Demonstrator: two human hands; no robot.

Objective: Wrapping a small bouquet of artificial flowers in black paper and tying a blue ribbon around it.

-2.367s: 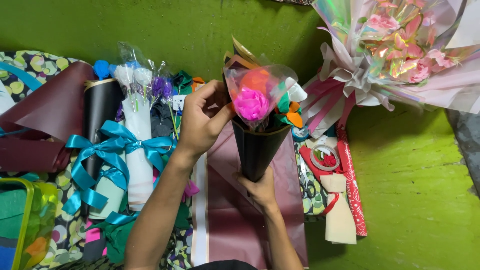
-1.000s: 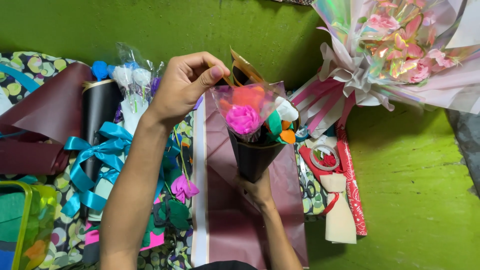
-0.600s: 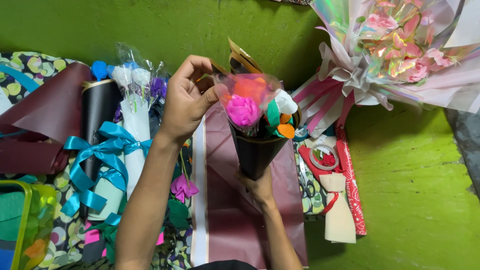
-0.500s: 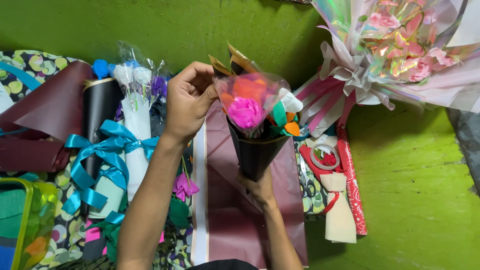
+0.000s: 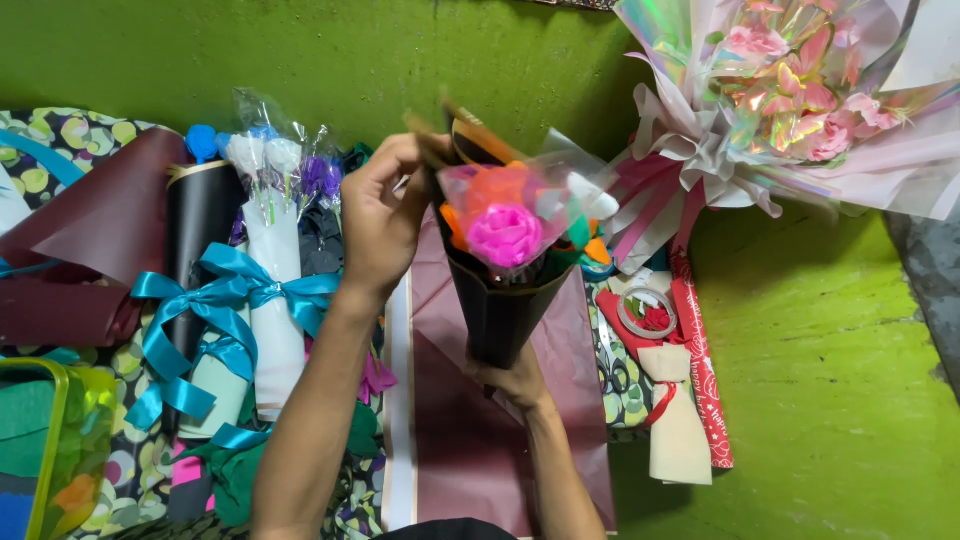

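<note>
1. Green floor [image 5: 800,380] all around, well out from both sets of fingers.
2. Big bouquet [image 5: 800,90] in shiny pink wrap, up and to the right of the fingers, well apart from them.
3. Maroon sheet of paper [image 5: 470,440] flat below the wrists, under both arms.
4. Row of small wrapped bunches with teal ribbon bows [image 5: 230,300], just left of the left hand, not touched.
5. Small bouquet [image 5: 505,270] in a black paper cone, held upright between the two hands, long axis running from the lower fingers up to the upper ones; pink and orange paper flowers at the wide top, point at the bottom.
6. Left hand [image 5: 380,225] at the cone's top rim, fingers pinched on the edge of the black and gold wrap beside the flowers; nearer to the flower end.
7. Right hand [image 5: 515,380] under the cone, fingers clenched around the narrow tip, mostly hidden behind it.
8. Roll of clear tape [image 5: 645,310] and red printed paper, right of the lower fingers, near but apart.
</note>
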